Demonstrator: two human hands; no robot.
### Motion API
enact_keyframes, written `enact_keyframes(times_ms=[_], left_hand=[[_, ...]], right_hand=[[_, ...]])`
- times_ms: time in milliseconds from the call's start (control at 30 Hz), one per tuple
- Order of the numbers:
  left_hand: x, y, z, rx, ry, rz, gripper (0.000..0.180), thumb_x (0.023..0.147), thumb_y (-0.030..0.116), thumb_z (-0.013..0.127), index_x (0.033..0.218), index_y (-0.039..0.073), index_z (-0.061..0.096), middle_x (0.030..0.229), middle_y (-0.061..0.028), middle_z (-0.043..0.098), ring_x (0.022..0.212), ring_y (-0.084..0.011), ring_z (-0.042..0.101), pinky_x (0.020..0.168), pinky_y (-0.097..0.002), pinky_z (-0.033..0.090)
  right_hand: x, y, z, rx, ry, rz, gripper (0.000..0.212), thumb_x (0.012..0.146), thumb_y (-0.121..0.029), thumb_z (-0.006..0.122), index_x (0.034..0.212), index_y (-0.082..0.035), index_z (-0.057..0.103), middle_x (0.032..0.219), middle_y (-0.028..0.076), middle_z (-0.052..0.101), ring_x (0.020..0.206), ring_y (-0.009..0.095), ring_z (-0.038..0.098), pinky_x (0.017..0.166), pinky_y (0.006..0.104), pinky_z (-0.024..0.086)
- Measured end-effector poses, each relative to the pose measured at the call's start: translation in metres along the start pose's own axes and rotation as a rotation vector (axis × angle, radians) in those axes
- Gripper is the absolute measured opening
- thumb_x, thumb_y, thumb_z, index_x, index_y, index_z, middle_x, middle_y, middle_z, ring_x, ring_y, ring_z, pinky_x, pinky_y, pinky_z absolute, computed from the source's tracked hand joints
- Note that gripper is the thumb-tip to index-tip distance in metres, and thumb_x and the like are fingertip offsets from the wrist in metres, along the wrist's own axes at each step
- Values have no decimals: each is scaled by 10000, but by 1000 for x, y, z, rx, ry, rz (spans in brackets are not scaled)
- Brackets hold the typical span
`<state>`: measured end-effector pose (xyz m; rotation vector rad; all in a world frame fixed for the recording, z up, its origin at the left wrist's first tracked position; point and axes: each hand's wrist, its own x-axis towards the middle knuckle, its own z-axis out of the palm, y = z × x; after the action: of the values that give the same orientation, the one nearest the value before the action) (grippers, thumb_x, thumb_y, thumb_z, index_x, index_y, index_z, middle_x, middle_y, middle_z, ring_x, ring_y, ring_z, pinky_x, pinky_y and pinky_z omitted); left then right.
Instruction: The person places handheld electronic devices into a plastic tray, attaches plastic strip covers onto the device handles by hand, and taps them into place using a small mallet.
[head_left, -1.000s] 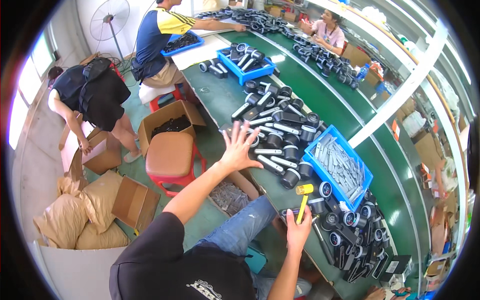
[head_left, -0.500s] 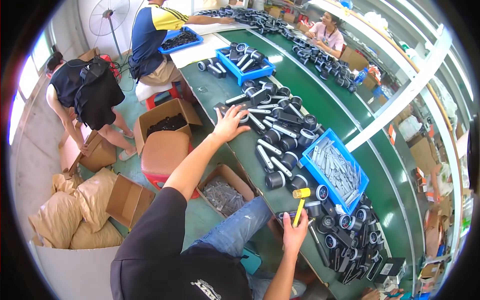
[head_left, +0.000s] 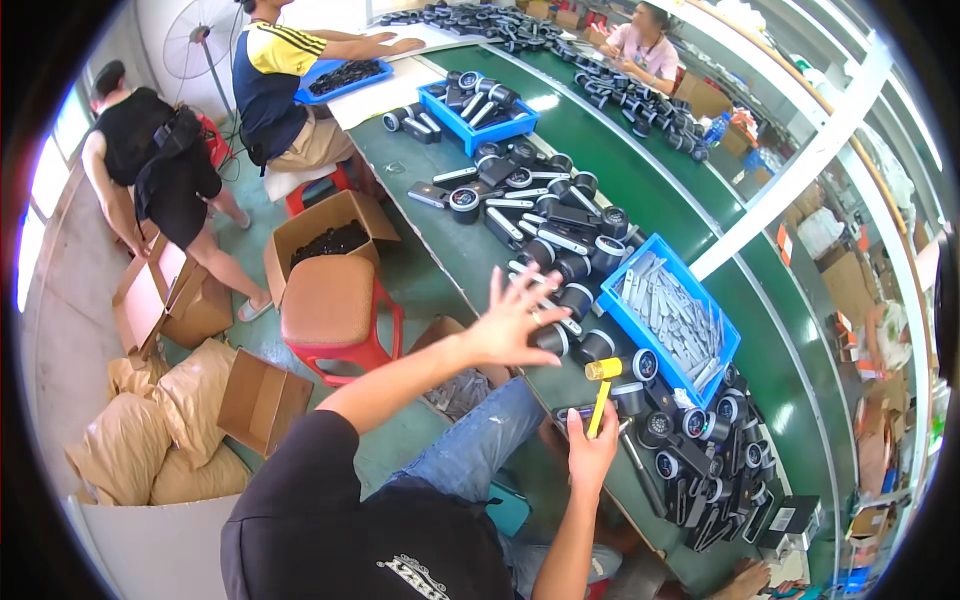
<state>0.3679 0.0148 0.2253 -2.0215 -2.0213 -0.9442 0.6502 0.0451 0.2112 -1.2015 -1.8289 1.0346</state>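
Note:
My left hand (head_left: 515, 325) is in the air over the near edge of the green table, fingers spread and nothing in them. Just beyond its fingertips lie black handheld units (head_left: 572, 268) with round, dial-like ends and grey strips. My right hand (head_left: 592, 450) is closed around the yellow handle of a small mallet (head_left: 603, 370), its yellow head raised. A dark piece behind the right thumb is partly hidden, and I cannot make out what it is. A single black unit with a round dial (head_left: 464, 200) lies near the table edge, farther off.
A blue tray (head_left: 735, 345) of grey strips stands amid the units, and another blue tray (head_left: 480, 140) sits farther back. More units (head_left: 690, 460) are heaped at the right. A red stool (head_left: 335, 310) and open cartons (head_left: 262, 400) stand left. Several people work nearby.
My left hand has drawn back from the far units toward me and to the right, fingers now spread wide. My right hand keeps the mallet nearly still. The person at far left has straightened up.

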Motion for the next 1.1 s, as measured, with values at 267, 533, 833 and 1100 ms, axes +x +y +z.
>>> enact_keyframes(times_ms=[267,533,833,1100], left_hand=[[-1,-26,9,24,-40,-139,717,811,452,784,1455,216,576,1526,-20,545,1521,-295,365,1150,-825,1],[2,-123,-31,139,107,-217,762,828,469,818,1457,133,548,1520,-208,437,1492,-448,321,1219,-619,250],[22,17,18,40,112,-41,945,752,624,810,1532,207,480,1698,-195,228,1574,-472,131,1136,-825,2],[39,19,56,11,13,-122,649,759,424,814,1318,151,631,1519,-36,537,1530,-365,289,1063,-903,45]], right_hand=[[-3,-2,4,5,-5,-27,585,864,-203,850,1355,-10,597,1171,125,618,1044,259,604,964,391,491],[-2,-1,6,19,-8,-56,578,862,-210,853,1347,-16,605,1166,136,631,1033,262,609,949,391,495],[-1,-10,1,34,-3,28,571,883,-222,841,1362,-29,597,1025,93,668,910,196,633,849,352,528],[-4,-11,1,-60,-60,69,740,762,-289,930,1358,-62,556,967,119,696,841,233,663,814,376,553]])
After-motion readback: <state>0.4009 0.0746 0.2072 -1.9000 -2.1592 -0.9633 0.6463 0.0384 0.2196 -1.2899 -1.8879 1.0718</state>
